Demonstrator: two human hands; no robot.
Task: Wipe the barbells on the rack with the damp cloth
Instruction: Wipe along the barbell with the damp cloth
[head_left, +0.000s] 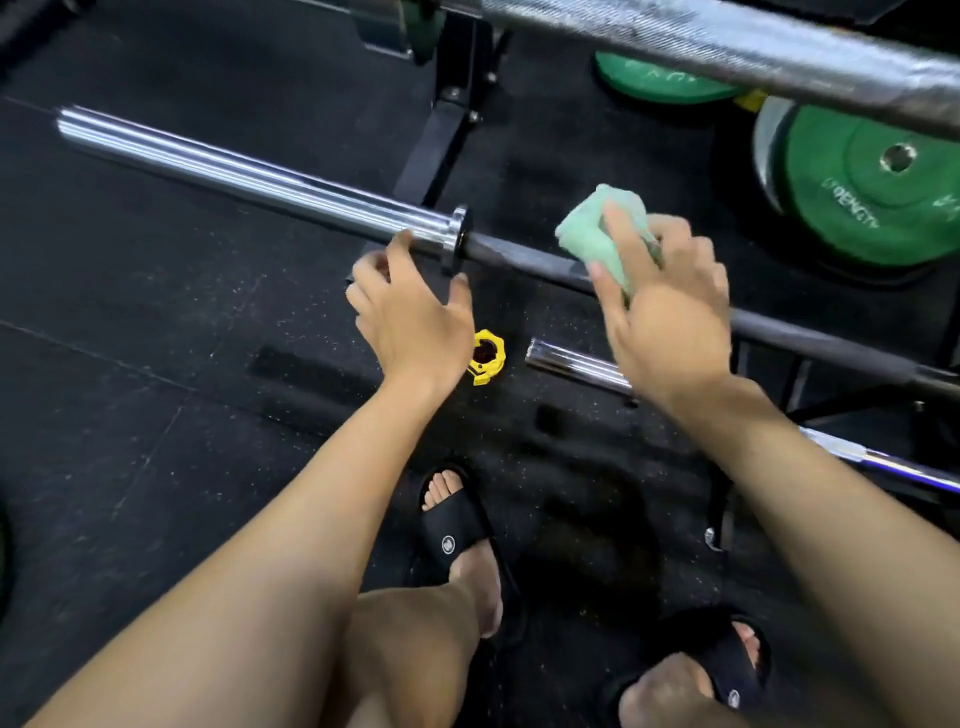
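Barbell (524, 255) lies across the rack (451, 111), running from upper left down to the right edge of view; chrome sleeve to the left of its collar, dark shaft to the right. Right hand (670, 312) holds a bunched pale green cloth (597, 228) against the dark shaft just right of the collar, fingers (623, 244) spread over the cloth and curled round it, thumb side underneath hidden. Left hand (410, 306) hovers at the collar end of the sleeve, fingers loosely curved and apart, gripping nothing; whether the fingertips touch the metal, cannot tell. A second, knurled grey bar (727, 47) crosses the top right corner, blurred and close to the camera. Two more chrome bar ends show lower down, one (576, 364) just beside the right wrist, another (883, 460) near the right edge. Yellow collar clip (485, 357) sits on the black rubber floor (156, 364), below the left hand. Green weight plates (878, 192) lean at the right, behind the rack. Both feet in black slides (457, 525) stand on the floor at the bottom.
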